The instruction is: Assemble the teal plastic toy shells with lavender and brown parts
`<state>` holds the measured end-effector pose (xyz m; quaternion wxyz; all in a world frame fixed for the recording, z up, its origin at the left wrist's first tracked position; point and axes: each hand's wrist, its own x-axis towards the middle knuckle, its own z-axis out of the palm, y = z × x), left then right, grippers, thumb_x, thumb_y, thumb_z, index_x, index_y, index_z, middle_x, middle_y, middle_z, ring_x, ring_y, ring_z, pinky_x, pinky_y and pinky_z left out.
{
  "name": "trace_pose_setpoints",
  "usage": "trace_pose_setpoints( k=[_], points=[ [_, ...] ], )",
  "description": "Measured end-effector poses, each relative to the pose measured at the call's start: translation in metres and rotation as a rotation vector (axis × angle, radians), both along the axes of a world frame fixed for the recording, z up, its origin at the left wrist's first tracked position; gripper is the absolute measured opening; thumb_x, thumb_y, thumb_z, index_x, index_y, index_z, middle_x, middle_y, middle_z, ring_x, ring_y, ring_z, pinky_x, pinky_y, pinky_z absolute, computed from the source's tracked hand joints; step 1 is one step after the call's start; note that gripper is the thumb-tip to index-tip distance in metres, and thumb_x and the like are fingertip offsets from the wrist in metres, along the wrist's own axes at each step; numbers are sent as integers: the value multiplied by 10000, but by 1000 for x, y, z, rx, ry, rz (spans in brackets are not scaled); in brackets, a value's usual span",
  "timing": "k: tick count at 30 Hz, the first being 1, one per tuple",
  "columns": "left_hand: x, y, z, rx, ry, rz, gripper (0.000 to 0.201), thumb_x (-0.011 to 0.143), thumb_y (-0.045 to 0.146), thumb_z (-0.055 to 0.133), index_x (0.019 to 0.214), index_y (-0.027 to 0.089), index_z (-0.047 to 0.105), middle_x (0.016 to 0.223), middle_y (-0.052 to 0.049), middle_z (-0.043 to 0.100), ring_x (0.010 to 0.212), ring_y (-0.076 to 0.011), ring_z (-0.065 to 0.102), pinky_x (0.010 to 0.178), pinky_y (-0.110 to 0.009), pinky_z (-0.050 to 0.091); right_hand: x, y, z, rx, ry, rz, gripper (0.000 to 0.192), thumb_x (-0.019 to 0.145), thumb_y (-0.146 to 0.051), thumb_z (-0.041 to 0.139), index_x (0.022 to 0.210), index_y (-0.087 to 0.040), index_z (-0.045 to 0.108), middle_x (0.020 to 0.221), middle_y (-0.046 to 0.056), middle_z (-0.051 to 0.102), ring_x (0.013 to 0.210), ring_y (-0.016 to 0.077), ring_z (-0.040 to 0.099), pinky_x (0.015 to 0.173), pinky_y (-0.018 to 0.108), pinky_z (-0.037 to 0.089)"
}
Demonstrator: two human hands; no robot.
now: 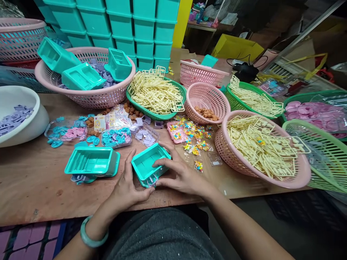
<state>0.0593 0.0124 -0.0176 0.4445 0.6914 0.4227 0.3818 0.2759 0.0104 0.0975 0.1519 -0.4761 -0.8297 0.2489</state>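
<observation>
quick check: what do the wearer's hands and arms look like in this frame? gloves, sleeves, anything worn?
Both hands bare, no gloves: left hand, right hand. Forearms bare as far as the frame shows, no sleeves in view. Left wrist carries a smooth, pale green bangle, round and plain, no markings. No rings or watch that I can see. Nothing worn on the right wrist.

A worn wooden table [38,187] carries pink baskets [267,151], green trays [155,95], teal boxes [93,161] and clear packets [116,137].
</observation>
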Motion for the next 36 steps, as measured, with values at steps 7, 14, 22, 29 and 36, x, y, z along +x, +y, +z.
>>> trace_pose_setpoints(
  k=[7,14,22,29,36],
  points=[
    [0,-2,-5,69,69,-36,1186,741,311,822,1605,280,10,1579,-215,346,1408,-402,493,1099,-551,494,6,-14,-22,159,-57,34,358,932,-375,701,1252,-242,608,1673,152,175,1532,318,310,1167,504,459],
    [-1,1,-7,93,56,-45,1196,735,297,832,1614,283,20,1615,-214,312,1447,-395,452,1135,-543,467,4,-16,-31,234,-40,24,317,953,-373,676,1228,-247,583,1521,140,453,1368,277,507,1097,485,509],
    [-7,3,22,46,-77,-56,1238,709,388,862,1631,279,43,1610,-191,364,1450,-419,442,1123,-556,485,-3,-13,12,223,-51,30,507,899,-444,732,1321,-267,514,1462,127,484,1350,286,489,1096,492,499],
    [-4,-3,22,313,-109,-68,1171,746,455,859,1630,327,102,1531,-155,470,1341,-356,578,1062,-483,559,7,-35,8,307,-78,17,295,942,-332,682,1197,-268,549,1492,135,410,1418,317,442,1098,533,517],
    [5,-1,2,329,-84,-174,1047,817,297,806,1606,309,116,1502,-168,469,1413,-347,502,1151,-533,470,14,-38,-29,352,-115,23,153,963,-298,646,1094,-234,600,1359,140,517,1360,303,502,1093,568,518]
  ],
)
